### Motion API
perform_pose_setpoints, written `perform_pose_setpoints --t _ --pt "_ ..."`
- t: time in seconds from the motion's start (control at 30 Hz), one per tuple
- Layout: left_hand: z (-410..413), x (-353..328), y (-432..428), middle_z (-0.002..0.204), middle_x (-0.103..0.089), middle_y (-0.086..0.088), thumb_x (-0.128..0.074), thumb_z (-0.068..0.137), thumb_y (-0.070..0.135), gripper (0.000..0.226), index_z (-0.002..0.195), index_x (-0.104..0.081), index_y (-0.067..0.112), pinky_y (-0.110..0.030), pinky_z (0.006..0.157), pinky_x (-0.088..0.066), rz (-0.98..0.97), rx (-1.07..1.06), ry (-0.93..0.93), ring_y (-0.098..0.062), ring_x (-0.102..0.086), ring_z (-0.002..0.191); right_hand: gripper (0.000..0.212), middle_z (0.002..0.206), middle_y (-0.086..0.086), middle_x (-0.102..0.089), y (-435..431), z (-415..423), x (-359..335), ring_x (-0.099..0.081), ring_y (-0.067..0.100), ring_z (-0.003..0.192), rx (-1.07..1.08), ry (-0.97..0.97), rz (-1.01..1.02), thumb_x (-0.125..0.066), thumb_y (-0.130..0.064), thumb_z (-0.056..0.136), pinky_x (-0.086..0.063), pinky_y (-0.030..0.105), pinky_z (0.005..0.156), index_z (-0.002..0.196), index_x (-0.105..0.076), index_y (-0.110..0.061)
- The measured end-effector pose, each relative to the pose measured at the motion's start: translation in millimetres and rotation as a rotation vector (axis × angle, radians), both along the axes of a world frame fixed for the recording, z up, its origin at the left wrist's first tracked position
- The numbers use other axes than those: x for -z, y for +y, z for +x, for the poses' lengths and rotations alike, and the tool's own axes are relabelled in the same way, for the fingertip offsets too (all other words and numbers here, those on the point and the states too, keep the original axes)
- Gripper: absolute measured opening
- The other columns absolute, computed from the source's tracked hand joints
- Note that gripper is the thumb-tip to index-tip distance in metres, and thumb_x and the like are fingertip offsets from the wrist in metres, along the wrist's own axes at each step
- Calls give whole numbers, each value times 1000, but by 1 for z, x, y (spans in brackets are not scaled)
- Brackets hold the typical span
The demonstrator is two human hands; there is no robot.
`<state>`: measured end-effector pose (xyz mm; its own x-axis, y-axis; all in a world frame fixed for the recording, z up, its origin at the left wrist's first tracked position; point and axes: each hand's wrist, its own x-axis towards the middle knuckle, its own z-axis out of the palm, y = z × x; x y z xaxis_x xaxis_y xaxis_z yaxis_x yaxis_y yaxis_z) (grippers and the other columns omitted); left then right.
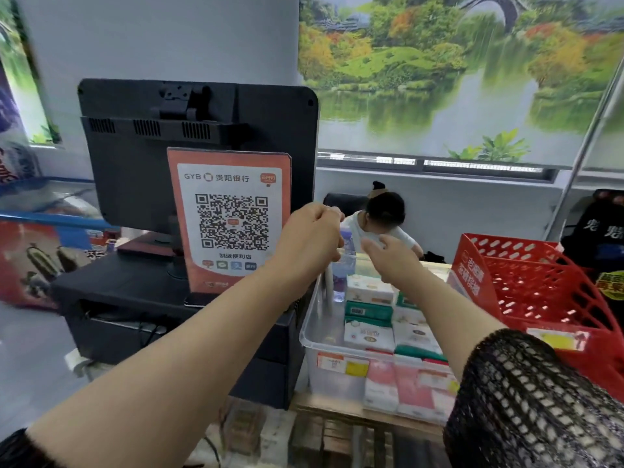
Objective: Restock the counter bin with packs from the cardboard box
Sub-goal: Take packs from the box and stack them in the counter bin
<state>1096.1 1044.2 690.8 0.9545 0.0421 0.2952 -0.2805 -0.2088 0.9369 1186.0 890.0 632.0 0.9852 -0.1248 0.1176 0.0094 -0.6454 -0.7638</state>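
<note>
Left hand: fingers curled, thumb against fingertips. Right hand: fingers curled too. Whether either holds anything, I cannot tell (the fingertips are blurred against a pale background).

Head view, the only one:
- Hands: 2, well forward, close together but apart.
- Water bottle: 1, upright, blue cap, between the two hands and just below them. It stands at the far end of the bin.
- Clear bin: 1, on the counter below the hands and nearer the camera.
- White and green packs: at least 6 in the bin, lying flat in two rows, long axes across the bin (count not firm, the right forearm covers some).
- Pink packs: about 3, on end behind the bin's front wall, long axes upright.
- Red basket: 1, right of the right hand.
- QR sign: 1, just left of the left hand, in front of a black monitor.
- Seated person: 1, beyond the hands.
</note>
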Motion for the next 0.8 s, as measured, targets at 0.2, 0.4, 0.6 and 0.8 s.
perform_pose_setpoints --t 0.2,0.4,0.6,0.8 --pt "-31 7 22 94 -62 -12 -40 99 25 21 109 -52 11 -29 58 -53 -115 64 159 -21 -60 73 82 141 6 -46 54 -65 -27 -54 29 115 -57 24 772 -46 -65 71 -50 47 88 142 -32 -28" --pt "-69 38 46 83 -61 -7 -40 99 25 25 78 -53 19 -38 76 -56 -189 79 293 -23 -61 79 99 155 2 -27 93 -135 -18 -32 29 138 -19 -163 743 -43 -74 63 -32 55 109 150 -16 -35" --pt "-105 94 69 79 -62 -6 -39 99 27 28 89 -61 12 -33 70 -56 -195 -8 377 -20 -60 72 89 140 -3 -42 125 -194 16 -41 21 130 -9 -246 638 -36 -72 69 -34 50 108 144 -32 -23" --pt "-151 198 86 80 -64 -8 -41 98 24 29 91 -64 9 -35 61 -56 -136 -150 474 -20 -62 69 31 83 -10 -50 134 -255 84 -56 23 88 -82 -314 599 -39 -60 76 -50 48 87 81 -48 -31"
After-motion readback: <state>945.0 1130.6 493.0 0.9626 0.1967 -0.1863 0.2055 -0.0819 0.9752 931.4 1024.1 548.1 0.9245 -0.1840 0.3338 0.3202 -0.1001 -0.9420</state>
